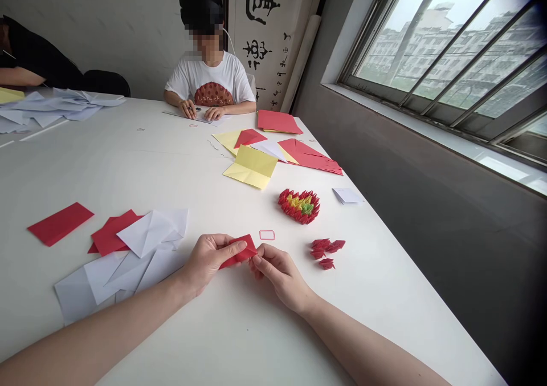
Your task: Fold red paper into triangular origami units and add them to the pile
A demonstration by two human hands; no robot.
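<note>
Paper sheets (123, 266) left of my left hand (208, 263); folded paper units (325, 252) and origami model (299, 206) ahead right, near right edge of table (397, 295).

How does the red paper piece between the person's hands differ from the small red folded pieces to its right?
The red paper piece is single and flatter, gripped by the left hand and right hand; the small red folded pieces are several, pointed, and lie on the white table. Both are red folded paper.
</note>
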